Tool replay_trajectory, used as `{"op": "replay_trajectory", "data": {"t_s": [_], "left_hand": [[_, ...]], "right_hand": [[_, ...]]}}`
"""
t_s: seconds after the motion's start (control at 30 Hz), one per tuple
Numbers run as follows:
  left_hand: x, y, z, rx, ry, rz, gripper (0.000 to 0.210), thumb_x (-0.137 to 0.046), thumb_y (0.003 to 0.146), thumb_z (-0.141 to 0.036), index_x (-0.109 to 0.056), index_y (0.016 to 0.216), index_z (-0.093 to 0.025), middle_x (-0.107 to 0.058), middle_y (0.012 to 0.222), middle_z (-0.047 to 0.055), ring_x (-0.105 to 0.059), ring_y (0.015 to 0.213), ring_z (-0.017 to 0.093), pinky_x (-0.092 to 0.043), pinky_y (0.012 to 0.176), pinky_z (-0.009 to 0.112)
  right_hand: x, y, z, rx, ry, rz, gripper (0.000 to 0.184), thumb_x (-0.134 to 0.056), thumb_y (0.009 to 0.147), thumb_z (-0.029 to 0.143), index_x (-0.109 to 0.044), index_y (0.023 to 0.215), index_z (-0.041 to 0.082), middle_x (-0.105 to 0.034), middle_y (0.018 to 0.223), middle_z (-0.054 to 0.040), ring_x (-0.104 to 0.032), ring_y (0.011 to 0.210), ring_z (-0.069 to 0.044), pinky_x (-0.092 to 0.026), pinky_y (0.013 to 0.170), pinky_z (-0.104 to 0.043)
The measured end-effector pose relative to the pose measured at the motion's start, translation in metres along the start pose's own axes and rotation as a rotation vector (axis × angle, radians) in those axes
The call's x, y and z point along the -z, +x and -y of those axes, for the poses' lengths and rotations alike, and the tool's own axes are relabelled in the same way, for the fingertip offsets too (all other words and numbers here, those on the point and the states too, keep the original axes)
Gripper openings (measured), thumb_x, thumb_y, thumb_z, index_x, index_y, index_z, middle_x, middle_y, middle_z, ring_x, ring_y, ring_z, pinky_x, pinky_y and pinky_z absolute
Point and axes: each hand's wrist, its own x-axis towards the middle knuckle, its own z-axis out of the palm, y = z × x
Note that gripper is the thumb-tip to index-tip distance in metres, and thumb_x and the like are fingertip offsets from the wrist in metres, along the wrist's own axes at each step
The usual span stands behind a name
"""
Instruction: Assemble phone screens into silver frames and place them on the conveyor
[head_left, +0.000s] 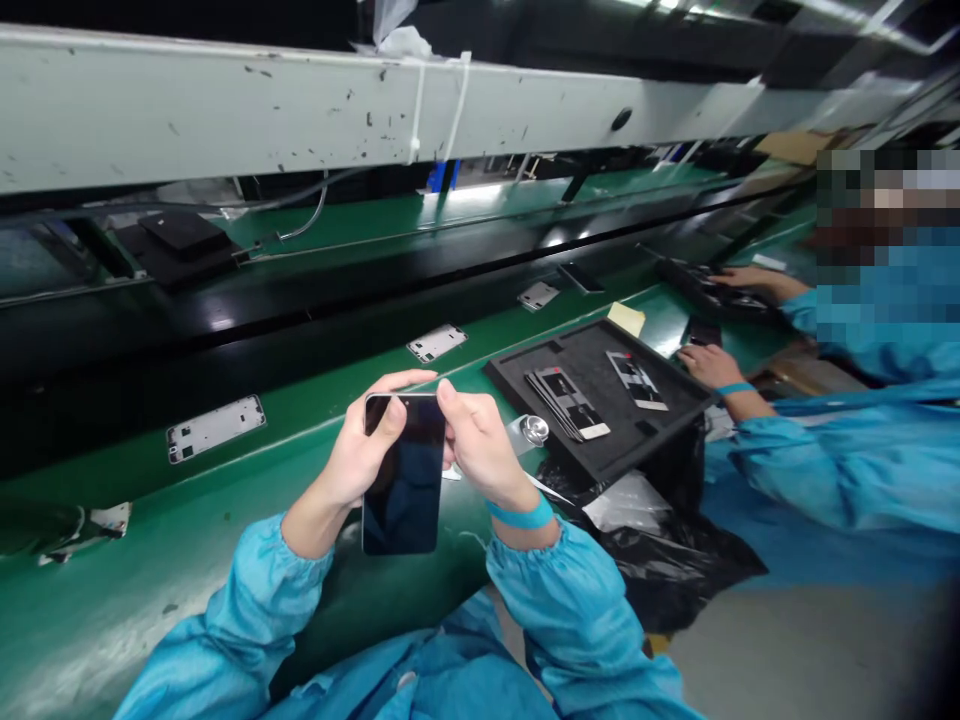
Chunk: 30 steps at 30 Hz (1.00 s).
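Between my two hands is a smartphone [405, 490] with a dark screen facing me and a pale frame, held above the green bench. My left hand [360, 440] grips its upper left side, the thumb pressed on the glass and the fingers behind. At the upper right corner, my right hand [480, 440] closes on the phone with its thumb near the top edge; most of its fingers are hidden. Just right of that hand sits a clear suction cup [534, 430]. A black foam tray [517, 385] beside it holds several phone screen parts [574, 405].
Pale phone housings [216, 430] lie along the belt [315, 385] beyond my hands. A co-worker's hands [709, 366] are at the right, near another black tray [697, 290]. Black plastic bags [675, 560] hang below my tray. A metal beam [300, 120] crosses overhead.
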Motion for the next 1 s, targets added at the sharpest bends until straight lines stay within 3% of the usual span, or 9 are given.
{"op": "replay_trajectory", "data": {"t_s": [0.1,0.2,0.27,0.33,0.43,0.53,0.63,0.9,1.0], "left_hand": [[0.004,0.004,-0.004,0.101,-0.112,-0.124,0.064,-0.073,0.092,-0.076,-0.074,0.127,-0.022,-0.083,0.096,0.008,-0.082,0.083,0.026,-0.064,0.068,0.03],[0.014,0.012,-0.012,0.093,-0.266,-0.337,0.063,-0.075,0.092,-0.074,-0.067,0.131,-0.024,-0.082,0.094,0.006,-0.081,0.076,0.023,-0.067,0.068,0.032],[0.021,0.017,-0.02,0.082,-0.354,-0.452,0.057,-0.067,0.1,-0.07,-0.061,0.136,-0.025,-0.081,0.091,0.005,-0.08,0.071,0.021,-0.068,0.068,0.033],[0.025,0.02,-0.028,0.085,-0.39,-0.521,0.049,-0.055,0.11,-0.063,-0.058,0.139,-0.024,-0.081,0.088,0.005,-0.079,0.068,0.019,-0.068,0.067,0.031],[0.025,0.021,-0.035,0.092,-0.402,-0.543,0.045,-0.044,0.115,-0.057,-0.058,0.141,-0.024,-0.08,0.085,0.004,-0.078,0.067,0.018,-0.067,0.066,0.029],[0.021,0.019,-0.034,0.089,-0.399,-0.562,0.047,-0.049,0.112,-0.062,-0.06,0.141,-0.026,-0.08,0.087,0.003,-0.079,0.069,0.017,-0.067,0.068,0.027],[0.019,0.019,-0.029,0.088,-0.398,-0.596,0.051,-0.054,0.109,-0.067,-0.062,0.14,-0.028,-0.08,0.089,0.003,-0.079,0.069,0.016,-0.066,0.067,0.026],[0.016,0.021,-0.022,0.053,-0.412,-0.591,0.048,-0.056,0.108,-0.066,-0.062,0.138,-0.029,-0.078,0.089,0.001,-0.078,0.07,0.016,-0.067,0.072,0.029],[0.016,0.021,-0.023,0.063,-0.407,-0.588,0.049,-0.053,0.109,-0.068,-0.062,0.138,-0.029,-0.079,0.09,0.002,-0.078,0.071,0.016,-0.067,0.071,0.029]], "right_hand": [[0.002,-0.001,-0.01,0.006,0.053,0.066,0.075,-0.058,0.091,0.092,-0.055,0.062,0.023,-0.051,0.047,0.004,-0.05,0.042,-0.011,-0.042,0.043,-0.024],[0.0,-0.016,-0.02,-0.021,0.025,0.246,0.071,-0.054,0.095,0.09,-0.071,0.086,0.022,-0.071,0.074,-0.0018,-0.068,0.067,-0.016,-0.059,0.065,-0.029],[-0.002,-0.03,-0.027,-0.069,-0.002,0.407,0.07,-0.047,0.103,0.084,-0.072,0.086,0.021,-0.073,0.077,-0.0041,-0.07,0.072,-0.018,-0.061,0.072,-0.032],[-0.004,-0.04,-0.034,-0.11,0.027,0.501,0.071,-0.044,0.106,0.081,-0.07,0.08,0.021,-0.07,0.069,-0.0036,-0.068,0.066,-0.018,-0.058,0.068,-0.033],[-0.005,-0.043,-0.042,-0.115,0.086,0.484,0.071,-0.048,0.104,0.082,-0.067,0.073,0.02,-0.063,0.06,-0.0007,-0.059,0.054,-0.015,-0.05,0.058,-0.03],[-0.008,-0.039,-0.05,-0.066,0.072,0.467,0.075,-0.049,0.102,0.082,-0.056,0.059,0.022,-0.051,0.048,0.0027,-0.046,0.045,-0.012,-0.038,0.049,-0.028],[-0.018,-0.039,-0.057,-0.048,0.133,0.414,0.078,-0.05,0.1,0.084,-0.046,0.05,0.025,-0.039,0.041,0.0048,-0.04,0.04,-0.011,-0.032,0.046,-0.028],[-0.039,-0.05,-0.061,-0.172,0.126,0.426,0.079,-0.06,0.087,0.092,-0.056,0.052,0.022,-0.045,0.04,0.0035,-0.039,0.035,-0.009,-0.029,0.036,-0.024],[-0.044,-0.053,-0.058,-0.15,0.157,0.454,0.075,-0.063,0.089,0.088,-0.062,0.057,0.021,-0.053,0.046,0.0016,-0.045,0.037,-0.01,-0.036,0.038,-0.024]]}}
